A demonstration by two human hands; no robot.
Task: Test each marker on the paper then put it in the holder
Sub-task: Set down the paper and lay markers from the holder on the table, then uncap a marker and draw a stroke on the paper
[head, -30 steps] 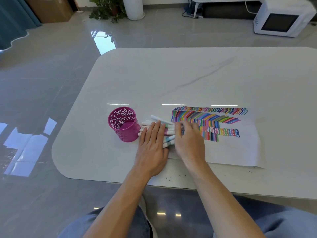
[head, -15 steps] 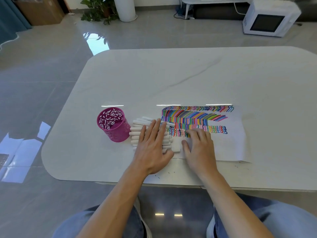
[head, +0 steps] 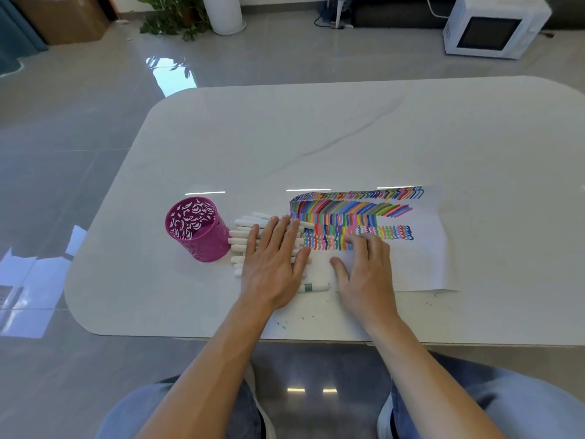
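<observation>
A second ago my right hand (head: 364, 267) lay over the right ends of the markers (head: 241, 241), close against my left hand (head: 272, 261). Now it is on the paper (head: 427, 264), palm down, fingers straight and slightly spread, its fingertips reaching the lowest row of coloured squiggles, and it holds nothing. My left hand is where it was: flat on top of the row of markers, fingers straight and together, pressing on them without gripping any. There is a gap between the two hands now, and at its near end one marker with a green band (head: 311, 287) lies by itself on the edge of the paper, a little apart from the rest.

The markers lie side by side on the white table (head: 316, 137) between the holder (head: 196, 229) and the paper. Their long axes run left to right, roughly along the table's near edge; the farthest few are tilted a little. Their left ends point at the holder and their right ends at the paper. I cannot tell which end is the cap. The pink holder stands upright, mouth up, just beside those left ends; whether they touch it I cannot tell.
</observation>
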